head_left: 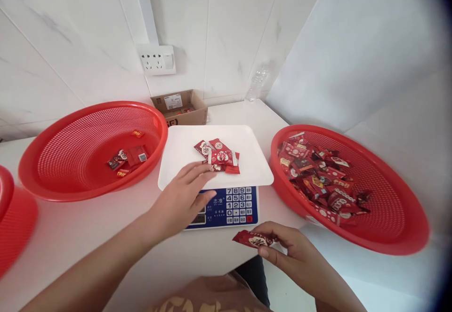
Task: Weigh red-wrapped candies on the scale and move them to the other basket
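My left hand point(183, 199) reaches over the front of a digital scale point(226, 208), its fingers stretched out and apart. The fingertips are at the near edge of a small pile of red snack packets point(221, 156) on the scale's white pan point(180, 138); whether they touch is hard to tell. In front of the scale, my right hand point(286, 246) pinches a dark red snack packet point(256, 240) between thumb and fingers. White characters show on that packet.
To the right, a red mesh basket point(388, 213) holds many red packets. Another red basket point(77, 128) with several packets stands left, and part of a third basket point(17, 227) shows at the left edge. Behind are a cardboard box point(197, 109) and a clear plastic bottle point(257, 82).
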Tool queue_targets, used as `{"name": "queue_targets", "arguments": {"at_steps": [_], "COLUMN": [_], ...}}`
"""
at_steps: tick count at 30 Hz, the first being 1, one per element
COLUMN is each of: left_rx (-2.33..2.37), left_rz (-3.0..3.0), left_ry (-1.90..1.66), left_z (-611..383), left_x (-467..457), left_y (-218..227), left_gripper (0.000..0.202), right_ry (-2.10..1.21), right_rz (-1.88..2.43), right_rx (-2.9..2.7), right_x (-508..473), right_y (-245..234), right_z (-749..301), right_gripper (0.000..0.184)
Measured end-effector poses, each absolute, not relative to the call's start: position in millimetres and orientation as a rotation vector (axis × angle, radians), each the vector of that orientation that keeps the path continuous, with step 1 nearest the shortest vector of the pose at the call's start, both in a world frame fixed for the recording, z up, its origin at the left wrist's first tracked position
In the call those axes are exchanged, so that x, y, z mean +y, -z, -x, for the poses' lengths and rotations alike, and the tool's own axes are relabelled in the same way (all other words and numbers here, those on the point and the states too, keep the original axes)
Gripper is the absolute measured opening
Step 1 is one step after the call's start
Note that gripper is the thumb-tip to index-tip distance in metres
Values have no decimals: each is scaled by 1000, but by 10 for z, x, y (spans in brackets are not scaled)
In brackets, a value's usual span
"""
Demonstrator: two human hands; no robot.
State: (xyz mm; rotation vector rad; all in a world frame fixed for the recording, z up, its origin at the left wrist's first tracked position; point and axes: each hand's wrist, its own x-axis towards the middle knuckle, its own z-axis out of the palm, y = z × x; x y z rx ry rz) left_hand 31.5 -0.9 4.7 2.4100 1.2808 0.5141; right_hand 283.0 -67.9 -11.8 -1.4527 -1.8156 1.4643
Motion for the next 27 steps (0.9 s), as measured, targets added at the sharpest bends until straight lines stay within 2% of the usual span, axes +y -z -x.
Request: {"name": "queue_targets", "arguments": {"at_steps": [5, 11, 17, 22, 27], "left_rx": [1212, 1188, 1288, 1102, 1033], "left_rz": [-2545, -2554, -2458, -1981, -1807], "left_ry": [-237, -214, -328, -383, -322], "left_z": [-491, -442, -324, -403, -506], "left_x": [552, 685, 421, -137, -553], "left_y": [-74, -11, -193, -283, -16], "left_gripper": [57, 48, 49, 39, 16], "right_ry": [-1399, -1379, -1407, -1357, -1322], "right_rz": [1475, 1519, 1530, 1384, 1293], "right_rx": [-1788, -1781, -1710, -1820, -1969], "right_x": [-701, -775, -729, -699, -719], "right_y": [71, 121, 95, 135, 224], "right_z": [-2863, -2979, -2958, -2763, -2557], "right_gripper": [32, 28, 30, 29, 26]}}
